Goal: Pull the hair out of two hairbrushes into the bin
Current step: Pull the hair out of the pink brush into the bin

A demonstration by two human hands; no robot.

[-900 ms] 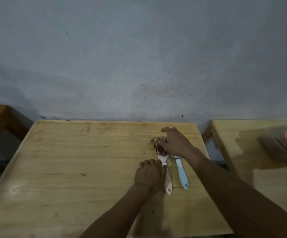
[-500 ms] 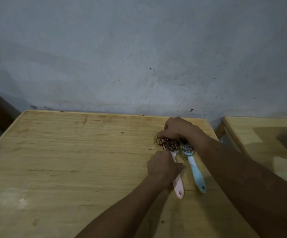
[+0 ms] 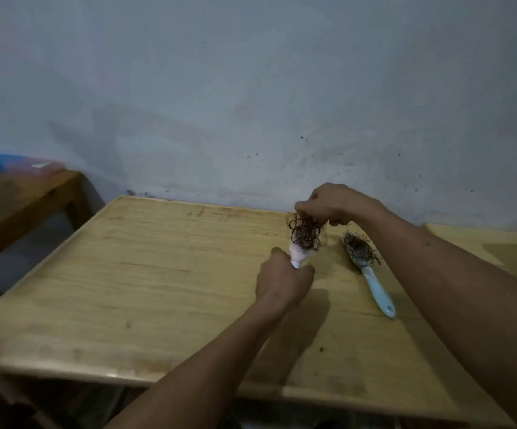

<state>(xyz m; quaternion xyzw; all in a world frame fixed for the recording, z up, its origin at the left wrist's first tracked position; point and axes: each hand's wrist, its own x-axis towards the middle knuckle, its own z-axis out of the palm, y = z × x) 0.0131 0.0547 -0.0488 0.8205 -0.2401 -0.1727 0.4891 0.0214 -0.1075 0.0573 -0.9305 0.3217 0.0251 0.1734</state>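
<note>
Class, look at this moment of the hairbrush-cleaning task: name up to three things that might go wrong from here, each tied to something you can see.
1. The right hand pinches the hair clump still tangled on the pink brush; it may tear, leaving strands behind.
2. No bin is in view, so loose hair might drop onto the table on the way.
3. The blue brush lies beside the right forearm and could be knocked.
</note>
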